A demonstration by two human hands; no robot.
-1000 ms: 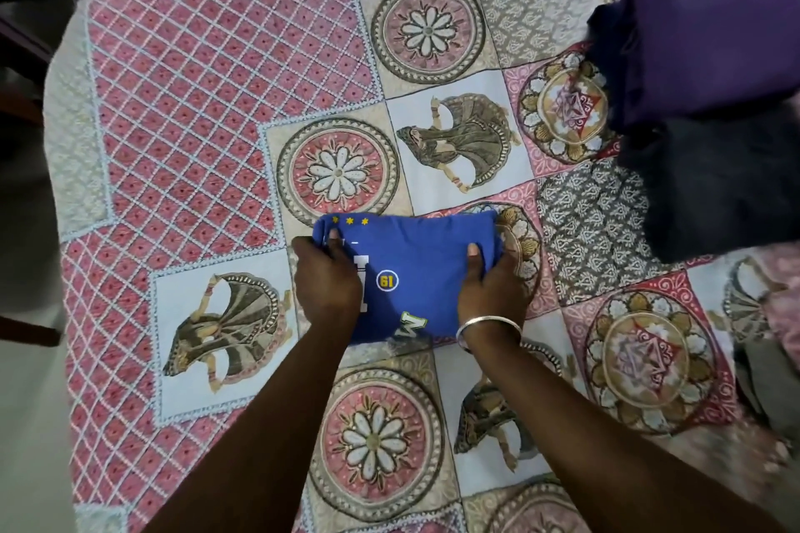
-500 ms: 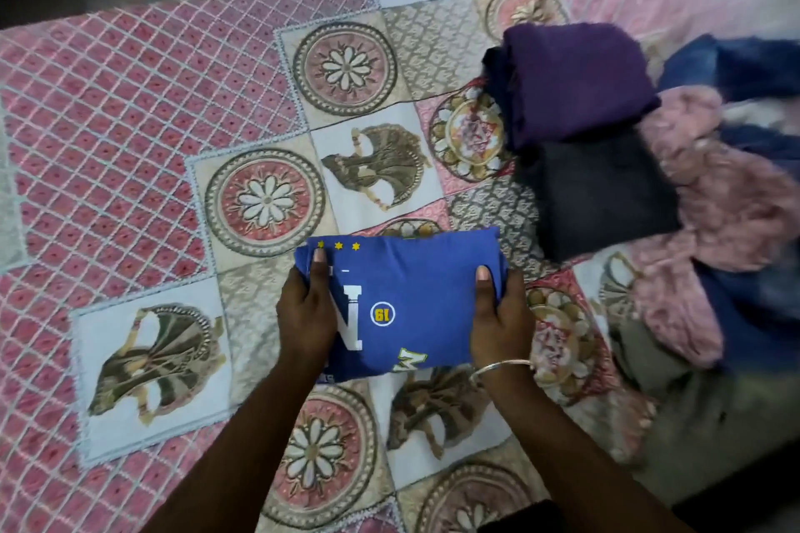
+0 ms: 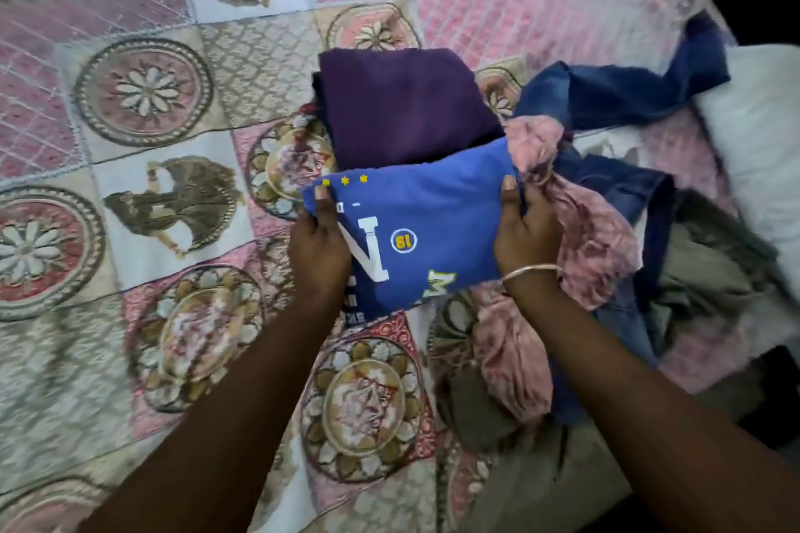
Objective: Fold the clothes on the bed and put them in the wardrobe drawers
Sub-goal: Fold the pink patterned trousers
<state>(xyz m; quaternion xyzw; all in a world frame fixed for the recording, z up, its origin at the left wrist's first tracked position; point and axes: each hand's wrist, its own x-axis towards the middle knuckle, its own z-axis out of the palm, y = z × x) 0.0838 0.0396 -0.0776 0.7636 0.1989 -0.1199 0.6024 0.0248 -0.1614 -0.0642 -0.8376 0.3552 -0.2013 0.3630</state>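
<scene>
A folded blue shirt with a white letter and yellow stars is held between both hands, lifted over the bed. My left hand grips its left edge, thumb on top. My right hand, with a metal bangle at the wrist, grips its right edge. The shirt's far edge overlaps a folded purple garment, and it covers the dark folded garment that lay in front of the purple one. To the right lies a heap of unfolded clothes: a pink cloth, blue denim and an olive-grey piece.
The bed carries a patchwork quilt of pink lattice and round flower motifs. A white pillow lies at the right edge. The bed's near right corner drops off to dark floor. The wardrobe is not in view.
Both hands have lifted the folded blue shirt off the quilt and carried it right, over to the folded purple and dark pieces. The view has swung right, showing the unfolded heap.
</scene>
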